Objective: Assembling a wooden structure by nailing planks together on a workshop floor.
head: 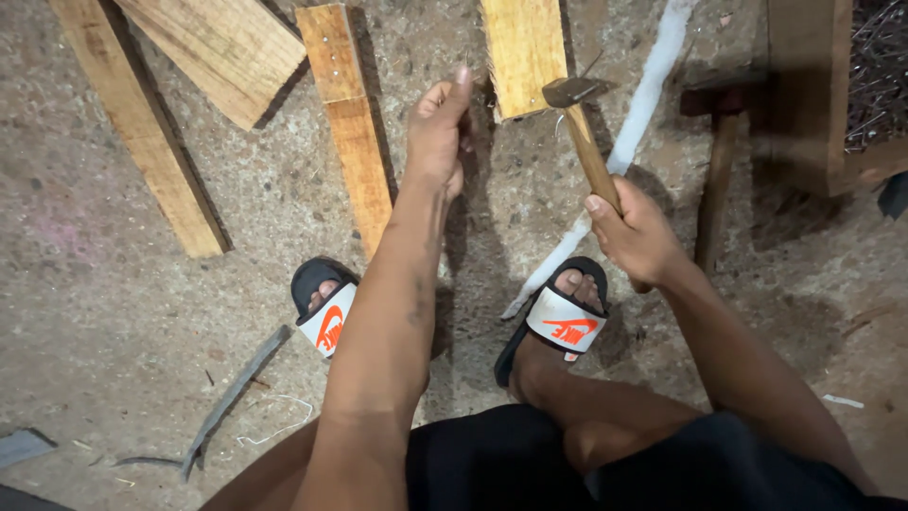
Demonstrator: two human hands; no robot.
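The right hand [636, 232] grips a hammer [588, 142] by its wooden handle, head [570, 91] on the near end of a short plank [522, 52]. The left hand [437, 128] pinches something small at that plank's near left corner; I cannot tell what. Those fingers sit close to the head, so a stray blow could catch them

The plank [522, 52] under the hammer [586, 132] runs off the top edge, so its length cannot be told, and whatever the left hand [437, 132] pinches at its corner is too small to make out. The wooden box [804, 95] at the upper right is cut by the edge and sits in shadow, its nails [878, 66] a blurred tangle. The right hand [636, 235] hides the lower part of the hammer's handle.
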